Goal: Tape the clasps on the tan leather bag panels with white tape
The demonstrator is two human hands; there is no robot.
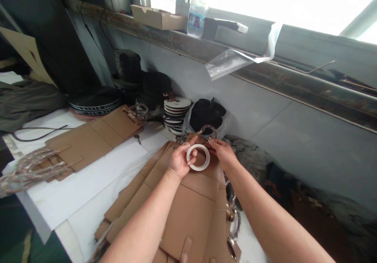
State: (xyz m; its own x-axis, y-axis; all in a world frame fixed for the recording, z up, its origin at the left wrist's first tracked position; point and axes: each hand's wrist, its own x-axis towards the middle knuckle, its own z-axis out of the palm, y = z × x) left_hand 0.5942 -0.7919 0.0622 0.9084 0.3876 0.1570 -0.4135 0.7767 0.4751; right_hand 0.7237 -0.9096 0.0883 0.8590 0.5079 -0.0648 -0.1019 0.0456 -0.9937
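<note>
Two bare hands meet over a stack of flat, tan kraft-cardboard panels (pixel 188 212) lying on a white sheet-covered surface (pixel 73 192). The left hand (pixel 179 161) is curled narrow, with thumb and fingers holding a narrow roll of white adhesive tape (pixel 198 157) through and around its ring. The right hand (pixel 222 153) is narrowed to a pinch at the roll's far edge, close to a clear, twisted plastic ring handle (pixel 208 131); whether it holds a tape end or the handle, I cannot tell.

The roll looks light and fairly stiff, though its sticky layers may cling to the fingers, so its outer rim or central hole seems the easiest place to hold it. Its round face is tilted toward the camera, with its central axis pointing up and slightly away from the surface. The cardboard panels look light and semi-rigid, likely to bend along their creases; their flat edges offer the safest hold. Their long axis runs from under the hands toward the person. A second tan cardboard stack (pixel 91 137) lies to the left, with a bundle of clear twisted handles (pixel 29 169) at its end.
</note>
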